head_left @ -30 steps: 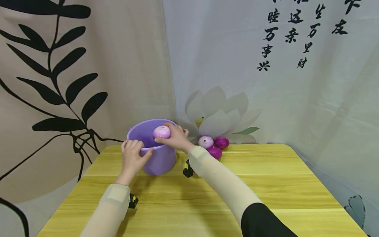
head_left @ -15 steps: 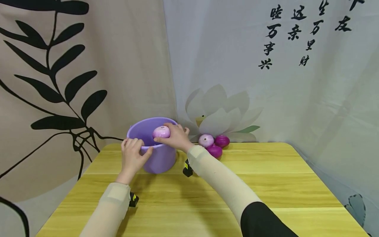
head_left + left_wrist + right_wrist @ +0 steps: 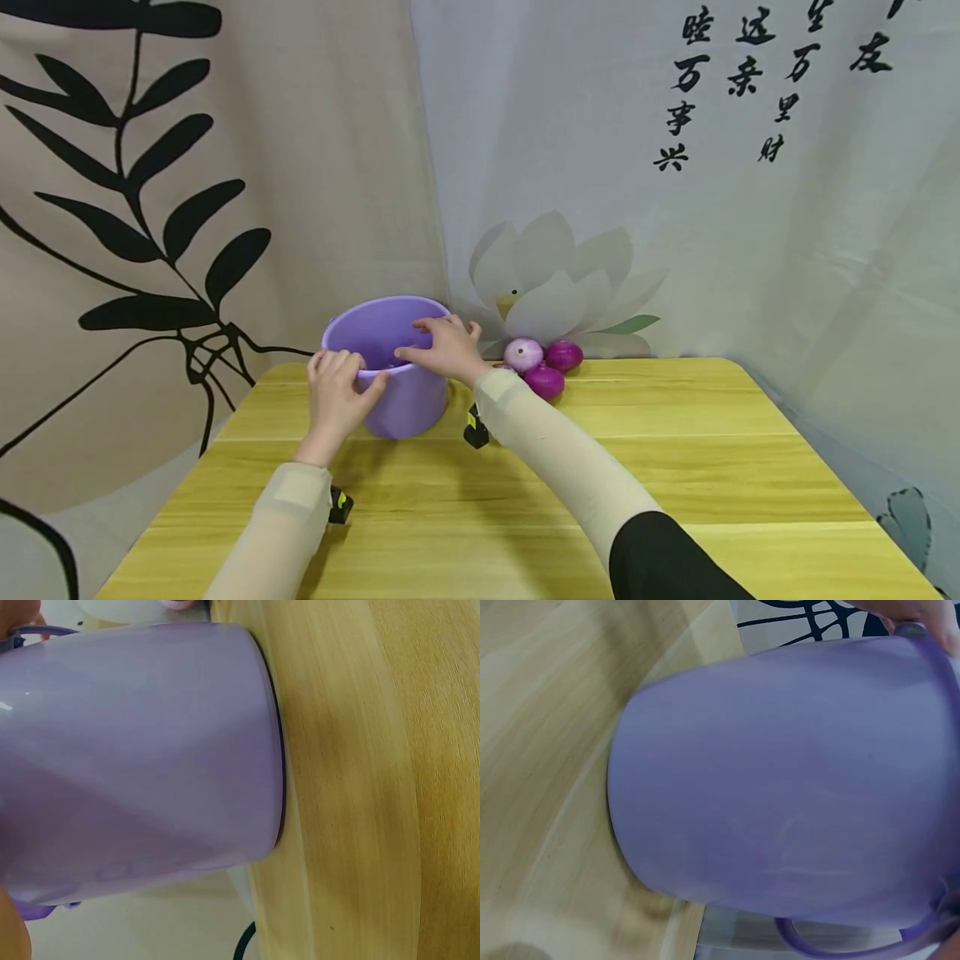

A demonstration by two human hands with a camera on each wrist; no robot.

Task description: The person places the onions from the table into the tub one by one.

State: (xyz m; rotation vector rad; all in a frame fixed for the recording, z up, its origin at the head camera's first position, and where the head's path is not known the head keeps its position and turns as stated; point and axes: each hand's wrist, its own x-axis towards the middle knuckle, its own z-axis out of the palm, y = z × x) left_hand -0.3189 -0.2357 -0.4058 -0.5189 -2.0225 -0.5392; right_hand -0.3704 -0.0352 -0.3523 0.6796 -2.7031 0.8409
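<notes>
Left hand: unchanged from half a second earlier, fingers hooked over the rim of the light-purple, round, smooth plastic bucket. Right hand: thumb and fingers now stand apart, where half a second earlier they held a pale purple onion, its present place hidden. The bucket is upright, wide-mouthed and narrower at its base; it stands between the hands on the yellow wood-grain table. Just right of the right hand lie a whitish round onion and two glossy dark-purple onions, clustered.
</notes>
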